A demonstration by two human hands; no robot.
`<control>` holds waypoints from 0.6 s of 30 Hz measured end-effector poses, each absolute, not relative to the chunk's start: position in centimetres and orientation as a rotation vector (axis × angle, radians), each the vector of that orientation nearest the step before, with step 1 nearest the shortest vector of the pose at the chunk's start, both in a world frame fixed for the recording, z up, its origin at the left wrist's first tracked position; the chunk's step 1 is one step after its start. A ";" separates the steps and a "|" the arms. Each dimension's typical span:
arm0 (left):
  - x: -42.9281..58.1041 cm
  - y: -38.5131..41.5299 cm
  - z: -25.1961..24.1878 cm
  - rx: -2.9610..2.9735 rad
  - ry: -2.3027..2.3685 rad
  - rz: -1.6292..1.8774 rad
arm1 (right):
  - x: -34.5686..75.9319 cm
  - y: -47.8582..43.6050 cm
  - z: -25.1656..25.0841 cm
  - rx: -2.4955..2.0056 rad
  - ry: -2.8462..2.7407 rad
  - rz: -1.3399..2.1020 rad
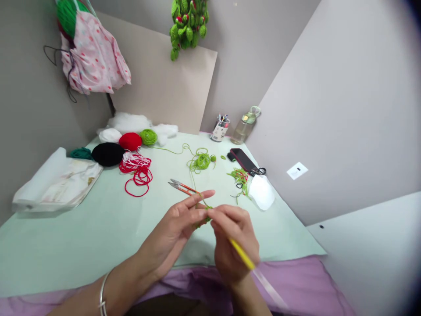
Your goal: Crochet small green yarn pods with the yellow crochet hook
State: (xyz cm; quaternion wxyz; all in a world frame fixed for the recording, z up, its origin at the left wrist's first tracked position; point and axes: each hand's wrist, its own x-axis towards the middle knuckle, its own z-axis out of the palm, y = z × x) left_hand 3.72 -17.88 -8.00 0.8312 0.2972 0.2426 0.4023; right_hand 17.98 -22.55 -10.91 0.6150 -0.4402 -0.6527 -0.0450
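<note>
Lower centre: my left hand point(179, 224) pinches green yarn point(201, 161); right hand point(235, 239) grips the yellow hook point(241, 254). I judge it early going: the worked piece is tiny, most yarn unused.

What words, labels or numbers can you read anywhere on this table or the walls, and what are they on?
None can be read.
Printed round pen cup: markings too small and blurred.
Flat pale paper packet: faint print, unreadable.
Small white wall plate: dark mark, no legible text.
Clear plastic water bottle: no readable label.
</note>
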 end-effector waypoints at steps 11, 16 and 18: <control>3.7 -18.1 -8.7 0.888 0.601 0.951 | 17.7 -21.5 -9.6 -0.851 -1.202 0.531; 4.1 -18.1 -8.6 0.842 0.618 1.030 | 17.5 -21.9 -10.7 -0.958 -1.373 0.209; 4.2 -18.0 -8.5 0.769 0.601 1.003 | 17.5 -21.9 -11.2 -0.996 -1.466 -0.012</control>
